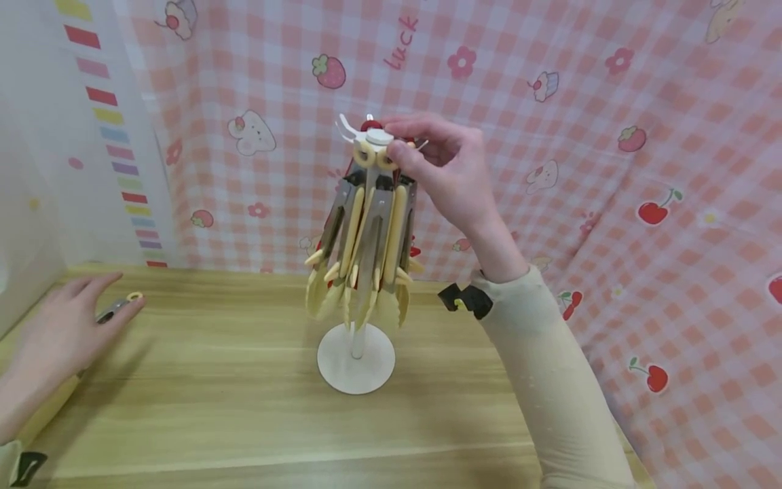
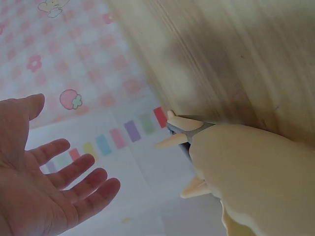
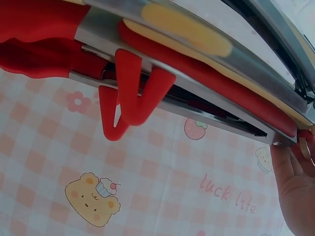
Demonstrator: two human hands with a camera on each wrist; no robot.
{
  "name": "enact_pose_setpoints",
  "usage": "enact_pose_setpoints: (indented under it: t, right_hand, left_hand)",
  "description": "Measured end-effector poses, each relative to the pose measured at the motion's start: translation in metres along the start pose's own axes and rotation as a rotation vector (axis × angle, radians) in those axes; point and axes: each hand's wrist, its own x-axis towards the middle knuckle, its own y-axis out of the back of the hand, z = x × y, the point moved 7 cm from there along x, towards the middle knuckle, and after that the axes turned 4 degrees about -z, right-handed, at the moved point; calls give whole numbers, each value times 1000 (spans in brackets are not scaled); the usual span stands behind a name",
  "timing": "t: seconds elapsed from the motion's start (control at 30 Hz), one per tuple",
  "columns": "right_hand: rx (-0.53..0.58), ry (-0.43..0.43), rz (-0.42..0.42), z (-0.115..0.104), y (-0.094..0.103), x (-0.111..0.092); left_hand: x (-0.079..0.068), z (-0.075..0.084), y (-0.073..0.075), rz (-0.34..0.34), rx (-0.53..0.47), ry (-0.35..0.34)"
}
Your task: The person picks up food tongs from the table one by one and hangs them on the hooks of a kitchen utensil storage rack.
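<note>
A white hanging stand (image 1: 356, 360) stands upright on the table, carrying several metal tongs (image 1: 369, 238) with cream scalloped tips. Red-tipped tongs (image 3: 206, 88) hang there too, close to the right wrist camera. My right hand (image 1: 455, 166) grips the right side of the stand's top, thumb by a cream pull ring (image 1: 387, 159) and index finger beside the white cap (image 1: 379, 136). Other fingertips are hidden behind. At far left my left hand (image 1: 61, 326) is over cream-tipped tongs (image 2: 246, 167) on the table. Its fingers are spread and apart from them in the left wrist view.
A pink checked curtain (image 1: 275, 88) hangs right behind the stand and along the right side. To the left is a white panel with a strip of coloured bars (image 1: 116, 132). The wooden table (image 1: 244, 407) runs up to the curtain's lower edge.
</note>
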Motion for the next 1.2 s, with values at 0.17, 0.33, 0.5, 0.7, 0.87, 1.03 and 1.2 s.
enact_pose_setpoints:
  t: [0.17, 0.33, 0.5, 0.7, 0.87, 1.03, 1.2]
  right_hand:
    - [12, -5, -6, 1, -1, 0]
    - [-3, -3, -3, 1, -1, -1]
    - [5, -8, 4, 1, -2, -1]
    - [4, -3, 6, 0, -4, -2]
    - [-4, 4, -1, 0, -4, -3]
    - [-8, -21, 0, 0, -3, -2]
    - [-61, -70, 34, -3, -2, -6]
  left_hand:
    - [2, -6, -5, -24, 26, 5]
    - [3, -11, -14, -66, 45, 14]
    - [2, -17, -16, -66, 54, 18]
    - [0, -25, -20, -111, 65, 28]
    - [-1, -30, -24, -161, 94, 33]
    - [0, -33, -27, -171, 103, 38]
    - [2, -37, -30, -177, 102, 39]
